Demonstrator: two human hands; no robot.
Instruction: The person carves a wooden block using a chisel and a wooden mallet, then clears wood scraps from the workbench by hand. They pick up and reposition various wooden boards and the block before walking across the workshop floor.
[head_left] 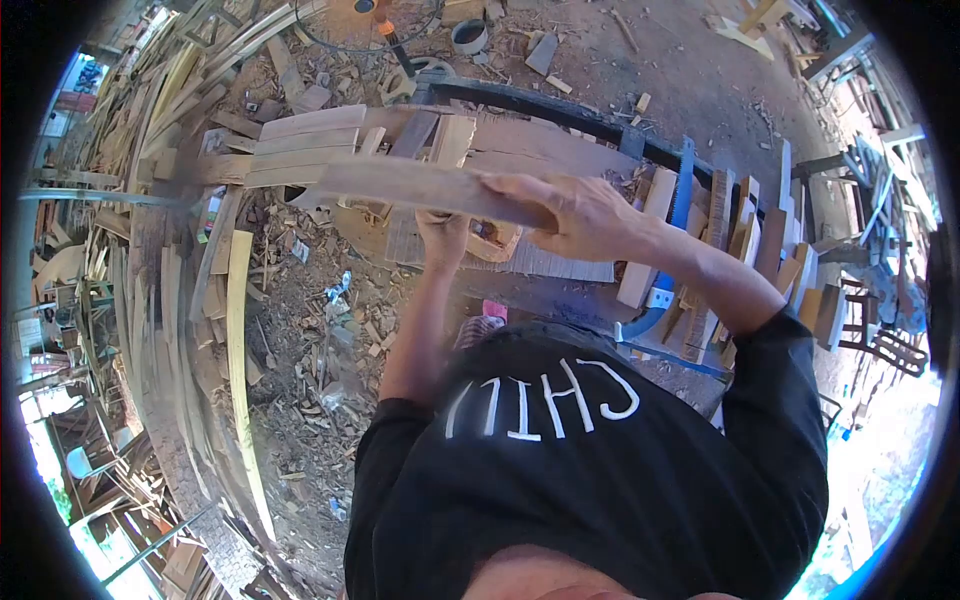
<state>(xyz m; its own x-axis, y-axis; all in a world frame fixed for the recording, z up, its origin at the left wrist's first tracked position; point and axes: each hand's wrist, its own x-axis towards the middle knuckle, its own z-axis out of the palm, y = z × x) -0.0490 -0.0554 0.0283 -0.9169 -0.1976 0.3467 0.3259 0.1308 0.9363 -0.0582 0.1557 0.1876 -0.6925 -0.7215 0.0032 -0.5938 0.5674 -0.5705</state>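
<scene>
A long wooden board (400, 186), a little blurred, is held up over the workbench. My right hand (580, 215) is closed around its right end, fingers on top. Just under the board's lower edge is my left hand (443, 238), which looks curled. The board covers part of its fingers, so what they grip is hidden. Beside the left hand, a pale wooden piece with a dark hollow (492, 243) lies on the bench slats (560, 262).
A blue handsaw (683, 200) lies among wood offcuts (718, 240) to the right. Flat boards (308, 145) lie at the upper left, and long strips (240, 330) lie further left. Wood scraps (320, 400) litter the ground. A round container (468, 38) stands beyond the bench.
</scene>
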